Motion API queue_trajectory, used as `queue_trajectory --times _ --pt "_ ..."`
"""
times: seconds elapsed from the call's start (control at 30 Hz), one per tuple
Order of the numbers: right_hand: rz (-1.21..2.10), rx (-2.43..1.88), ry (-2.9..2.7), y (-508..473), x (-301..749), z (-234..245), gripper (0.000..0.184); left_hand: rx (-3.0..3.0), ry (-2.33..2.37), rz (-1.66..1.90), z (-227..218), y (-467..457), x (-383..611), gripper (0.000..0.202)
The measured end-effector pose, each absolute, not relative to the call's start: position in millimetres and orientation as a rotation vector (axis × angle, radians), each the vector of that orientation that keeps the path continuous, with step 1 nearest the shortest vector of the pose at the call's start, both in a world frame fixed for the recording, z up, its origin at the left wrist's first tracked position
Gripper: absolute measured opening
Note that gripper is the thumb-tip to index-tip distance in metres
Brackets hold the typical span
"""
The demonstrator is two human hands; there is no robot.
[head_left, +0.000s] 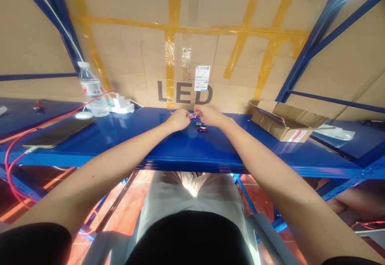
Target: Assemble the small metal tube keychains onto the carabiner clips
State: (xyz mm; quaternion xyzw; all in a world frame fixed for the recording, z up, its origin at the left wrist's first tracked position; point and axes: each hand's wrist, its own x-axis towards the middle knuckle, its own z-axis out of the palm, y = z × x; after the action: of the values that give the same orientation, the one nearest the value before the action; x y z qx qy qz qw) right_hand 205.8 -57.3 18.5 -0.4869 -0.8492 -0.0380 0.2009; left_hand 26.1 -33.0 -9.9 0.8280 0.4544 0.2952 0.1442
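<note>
Both my arms reach forward over a blue metal shelf (168, 144). My left hand (179, 119) and my right hand (208, 115) meet at the far middle of the shelf, fingers curled. Between their fingertips they pinch a tiny part (194, 117) with red and blue on it, too small to name. Just below the hands, two more small parts lie on the shelf: a silvery one (199, 124) and a magenta one (203, 129).
A taped cardboard wall marked "LED" (185, 92) stands behind the shelf. At left are a water bottle (91, 90), a white charger (122, 104), a phone (58, 132) and a red cable (18, 152). An open cardboard box (285, 124) sits at right.
</note>
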Motion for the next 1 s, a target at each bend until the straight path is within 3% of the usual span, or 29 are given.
queue_trajectory --times 0.3,0.63,1.0 --pt "-0.086 -1.222 -2.463 -54.6 207.2 15.7 0.028 2.342 1.332 0.787 -7.7 -30.9 26.8 0.031" --pt "-0.159 -1.336 -2.434 -49.9 201.9 9.9 0.023 3.022 1.115 0.712 -2.7 -32.4 12.1 0.026" --pt "-0.148 -1.326 -2.415 -49.8 204.5 10.2 0.017 2.795 1.163 0.799 -0.4 -30.8 12.5 0.027"
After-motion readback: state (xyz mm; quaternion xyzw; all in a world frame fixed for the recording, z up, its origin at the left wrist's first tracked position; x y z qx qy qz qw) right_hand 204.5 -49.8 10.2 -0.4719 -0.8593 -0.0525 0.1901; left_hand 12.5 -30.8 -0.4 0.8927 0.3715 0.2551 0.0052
